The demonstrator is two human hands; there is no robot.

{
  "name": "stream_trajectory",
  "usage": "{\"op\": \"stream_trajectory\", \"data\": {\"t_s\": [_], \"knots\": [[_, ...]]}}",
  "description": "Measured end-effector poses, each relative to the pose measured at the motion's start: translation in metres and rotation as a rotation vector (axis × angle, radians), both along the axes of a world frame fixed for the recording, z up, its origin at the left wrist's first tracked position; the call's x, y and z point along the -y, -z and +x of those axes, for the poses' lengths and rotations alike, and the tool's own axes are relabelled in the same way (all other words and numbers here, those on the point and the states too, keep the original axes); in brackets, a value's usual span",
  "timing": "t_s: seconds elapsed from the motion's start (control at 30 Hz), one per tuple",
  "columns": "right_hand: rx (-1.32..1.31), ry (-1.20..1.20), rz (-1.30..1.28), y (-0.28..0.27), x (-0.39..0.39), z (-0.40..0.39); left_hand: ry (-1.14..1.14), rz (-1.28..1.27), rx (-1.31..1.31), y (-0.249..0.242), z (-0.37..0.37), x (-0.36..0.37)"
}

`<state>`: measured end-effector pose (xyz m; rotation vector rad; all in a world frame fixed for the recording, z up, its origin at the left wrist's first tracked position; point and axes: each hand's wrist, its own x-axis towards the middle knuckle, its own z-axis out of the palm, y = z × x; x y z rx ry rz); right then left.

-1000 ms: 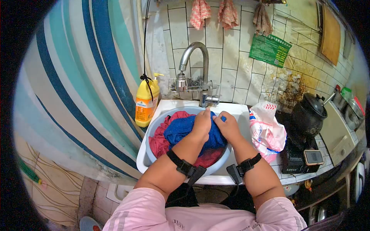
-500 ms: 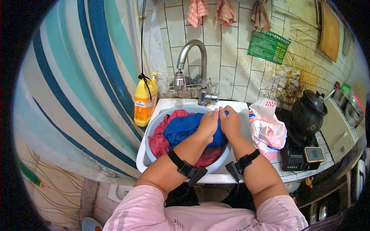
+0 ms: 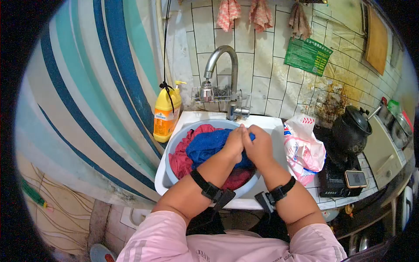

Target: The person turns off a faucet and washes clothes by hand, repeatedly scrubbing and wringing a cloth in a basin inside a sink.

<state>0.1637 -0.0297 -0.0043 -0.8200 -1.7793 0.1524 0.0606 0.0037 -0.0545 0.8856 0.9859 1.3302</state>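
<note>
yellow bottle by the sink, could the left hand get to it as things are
Probably yes: the yellow bottle stands just left of the basin, nothing between, but the left hand is gripping the blue cloth.

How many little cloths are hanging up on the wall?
3, in a row on the tiled wall above the tap: a red-and-white checked cloth on the left, a pinkish cloth in the middle, a brownish cloth on the right. Their tops are cut off.

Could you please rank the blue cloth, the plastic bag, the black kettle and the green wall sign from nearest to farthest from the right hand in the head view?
1. blue cloth: gripped by the right hand, in the basin.
2. plastic bag: just right, on the counter.
3. black kettle: farther right.
4. green wall sign: up on the tiles.
</note>
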Motion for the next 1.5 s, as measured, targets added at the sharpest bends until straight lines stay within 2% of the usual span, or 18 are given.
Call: {"op": "stream_trajectory", "data": {"t_s": [0.07, 0.17, 0.27, 0.37, 0.43, 0.47, 0.57, 0.6, 0.63, 0.7, 0.77, 0.87, 1.07, 1.13, 1.17, 1.27, 1.33, 1.5], "knots": [[-0.014, 0.156, -0.179, 0.01, -0.023, 0.005, -0.057, -0.084, -0.038, -0.015, 0.008, 0.007], [0.004, 0.217, -0.323, 0.017, -0.038, 0.011, -0.126, -0.18, -0.141, -0.044, 0.019, 0.03], [0.023, 0.237, -0.338, 0.016, -0.034, 0.01, -0.111, -0.164, -0.234, -0.051, 0.019, 0.036], [0.029, 0.16, -0.194, 0.011, -0.017, 0.007, -0.124, -0.041, -0.164, -0.022, 0.006, 0.013], [0.034, 0.099, -0.084, 0.002, 0.004, -0.001, -0.075, 0.016, 0.021, 0.001, -0.006, -0.006], [0.04, 0.039, 0.02, -0.001, 0.01, -0.004, -0.023, -0.002, 0.243, 0.017, -0.007, -0.022], [0.102, 0.061, -0.062, 0.002, 0.007, -0.003, 0.114, 0.024, 0.264, 0.024, -0.013, -0.02], [0.086, 0.127, -0.119, 0.001, 0.003, -0.002, -0.061, 0.031, 0.041, -0.002, -0.001, 0.003], [0.085, 0.129, -0.121, 0.001, -0.004, 0.0, -0.059, 0.03, 0.04, -0.012, 0.002, 0.01], [0.035, 0.232, -0.31, 0.006, -0.021, 0.006, -0.101, -0.081, -0.07, -0.026, 0.008, 0.016], [-0.029, 0.211, -0.294, 0.014, -0.03, 0.009, -0.082, -0.118, -0.069, -0.03, 0.01, 0.02], [0.04, 0.247, -0.322, 0.014, -0.027, 0.01, -0.114, -0.114, -0.156, -0.026, 0.01, 0.017], [0.073, 0.099, -0.147, 0.0, 0.006, 0.003, -0.019, -0.004, -0.017, -0.018, 0.002, 0.013], [0.091, 0.074, -0.09, -0.002, 0.013, 0.0, 0.087, -0.053, 0.192, -0.008, -0.003, 0.004], [0.096, 0.071, -0.092, 0.0, 0.01, 0.0, 0.084, -0.055, 0.196, -0.002, -0.003, 0.001], [0.029, 0.141, -0.13, 0.009, -0.011, 0.005, -0.097, 0.009, -0.096, -0.032, 0.011, 0.025], [0.012, 0.244, -0.275, 0.013, -0.026, 0.008, -0.09, 0.002, -0.146, -0.031, 0.012, 0.024], [-0.003, 0.242, -0.331, 0.026, -0.037, 0.011, -0.108, -0.089, -0.223, -0.043, 0.015, 0.033]]}}
